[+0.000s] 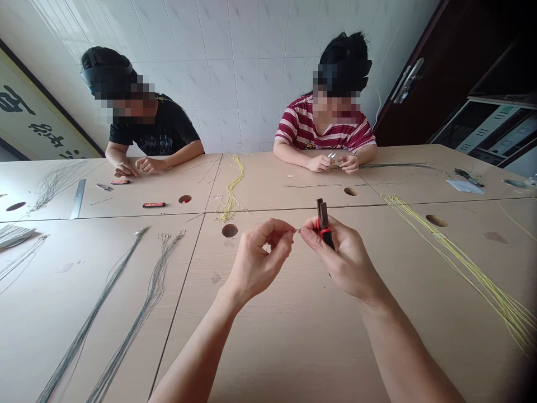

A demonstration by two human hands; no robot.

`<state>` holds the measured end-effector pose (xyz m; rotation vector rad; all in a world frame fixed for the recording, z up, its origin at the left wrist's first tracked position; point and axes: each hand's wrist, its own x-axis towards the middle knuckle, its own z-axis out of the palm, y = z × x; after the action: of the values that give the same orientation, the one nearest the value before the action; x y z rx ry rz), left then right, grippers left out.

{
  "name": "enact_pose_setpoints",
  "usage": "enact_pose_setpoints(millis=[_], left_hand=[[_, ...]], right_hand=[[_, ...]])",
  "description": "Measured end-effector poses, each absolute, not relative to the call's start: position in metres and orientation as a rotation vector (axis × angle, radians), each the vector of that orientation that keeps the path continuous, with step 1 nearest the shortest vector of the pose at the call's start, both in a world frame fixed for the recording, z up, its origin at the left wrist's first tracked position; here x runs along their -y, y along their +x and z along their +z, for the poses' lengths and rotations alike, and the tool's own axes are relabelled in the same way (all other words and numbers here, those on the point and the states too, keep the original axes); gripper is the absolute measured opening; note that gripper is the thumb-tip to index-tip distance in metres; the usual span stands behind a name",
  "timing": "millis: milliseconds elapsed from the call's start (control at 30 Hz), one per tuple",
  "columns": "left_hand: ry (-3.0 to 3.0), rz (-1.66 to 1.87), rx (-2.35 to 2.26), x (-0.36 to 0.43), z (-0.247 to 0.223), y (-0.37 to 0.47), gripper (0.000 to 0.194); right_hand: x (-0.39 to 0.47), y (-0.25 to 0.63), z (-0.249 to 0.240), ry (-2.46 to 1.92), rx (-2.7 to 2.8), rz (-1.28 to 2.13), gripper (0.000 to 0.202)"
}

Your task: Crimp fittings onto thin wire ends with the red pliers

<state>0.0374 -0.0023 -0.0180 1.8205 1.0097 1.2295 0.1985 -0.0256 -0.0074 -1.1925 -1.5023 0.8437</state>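
Above the middle of the wooden table [268,336], my left hand [266,254] is closed in a pinch on the end of a thin cord [297,230]. My right hand [342,252] is wrapped round pliers [322,221] with red and black handles, their dark jaws pointing up and away from me. The right thumb and forefinger also meet at the thin cord, close to the left fingertips. Most of the cord is too fine to make out.
Grey-green cord bundles [104,291] lie at the left, yellow cords [457,263] at the right and more yellow cords [230,187] ahead. Two people [153,131] [325,129] work across the table. A ruler [78,198], a red-black knife [154,205] and round table holes [229,230] are in view.
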Motion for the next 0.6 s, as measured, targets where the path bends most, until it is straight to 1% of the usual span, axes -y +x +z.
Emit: enact_pose_setpoints(millis=[167,267,400,500,600], left_hand=[[1.810,1.223,-1.009,0.0022,-0.0170,0.0379,0.010],[1.680,1.278,-0.962,0.0002,-0.0165,0.0378,0.009],[1.443,1.324,-0.850,-0.0041,-0.0156,0.0345,0.026],[1.434,1.197,-0.807,-0.0048,-0.0136,0.0320,0.032],[1.531,0.986,-0.778,-0.0031,-0.0106,0.0316,0.035]], right_hand=[[0.0249,0.1976,-0.0062,-1.201,1.504,0.825,0.025],[0.0247,0.1983,-0.0066,-1.199,1.502,0.831,0.025],[0.0251,0.1989,-0.0076,-1.201,1.506,0.824,0.025],[0.0254,0.1986,-0.0073,-1.195,1.522,0.803,0.024],[0.0253,0.1992,-0.0060,-1.181,1.547,0.769,0.024]])
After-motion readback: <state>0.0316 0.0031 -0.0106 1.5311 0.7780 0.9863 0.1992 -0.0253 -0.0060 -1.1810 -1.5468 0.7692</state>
